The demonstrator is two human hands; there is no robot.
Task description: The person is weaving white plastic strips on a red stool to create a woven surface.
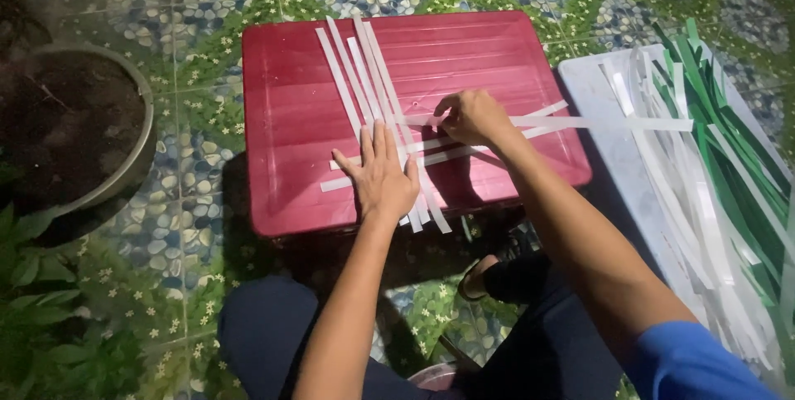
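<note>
A red plastic lid (464,52) lies flat in front of me, and on it several white strips (358,69) are laid lengthwise, crossed by a few sideways ones. My left hand (379,175) rests flat, fingers spread, pressing down on the lengthwise strips near the lid's front edge. A little farther back, my right hand (474,117) pinches a sideways white strip (604,123) that runs off to the right over the lid's edge.
A pale lid (600,131) at the right carries a heap of white strips (687,201) and green strips (729,127). A large round pot of soil (74,127) stands at the left, leafy plants (41,317) below it. The floor is patterned tile (182,226).
</note>
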